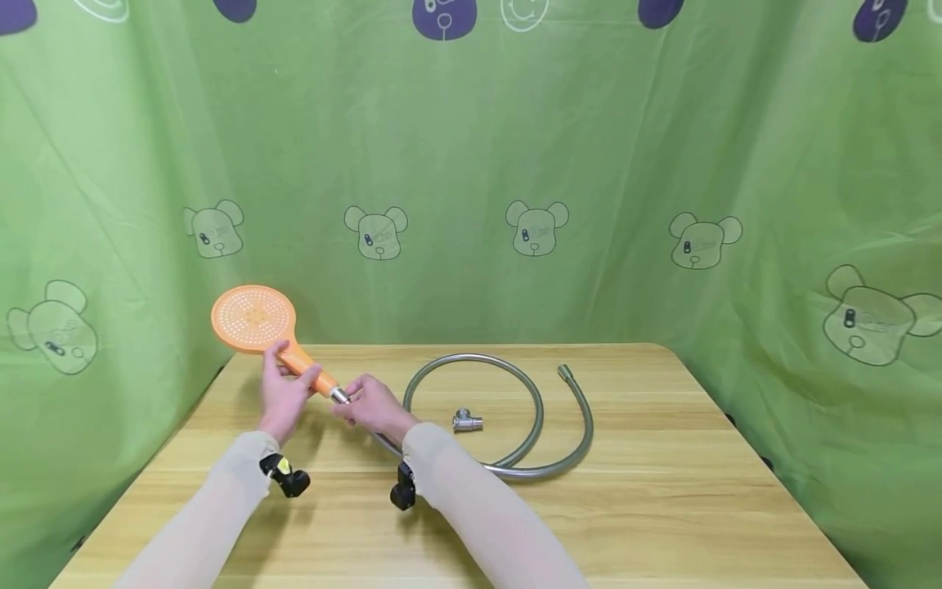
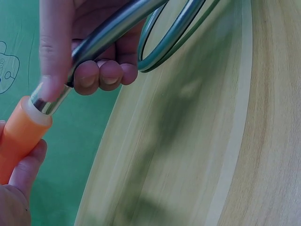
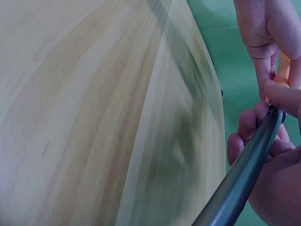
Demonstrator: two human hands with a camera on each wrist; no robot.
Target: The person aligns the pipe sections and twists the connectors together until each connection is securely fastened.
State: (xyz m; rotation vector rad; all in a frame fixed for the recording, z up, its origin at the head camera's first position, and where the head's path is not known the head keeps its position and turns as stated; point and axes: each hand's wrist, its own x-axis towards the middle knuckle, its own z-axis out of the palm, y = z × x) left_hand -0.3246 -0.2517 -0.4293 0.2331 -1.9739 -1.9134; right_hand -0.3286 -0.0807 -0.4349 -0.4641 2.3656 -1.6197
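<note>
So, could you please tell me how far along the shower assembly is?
Apparently done: the hose has its connector against the orange shower head. In hand: the left grip holds the handle and the right grip pinches the connector; tightness cannot be judged. Probably left: joining the metal valve, which lies apart from the hose's free end.

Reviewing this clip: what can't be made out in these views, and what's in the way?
Head view: where the hose meets the silver connector, covered by the right fingers.
Head view: any threads on the small metal fitting, too small.
Left wrist view: the shower head's spray face, beyond the left edge.
Right wrist view: the hose's far end, cut off below.
</note>
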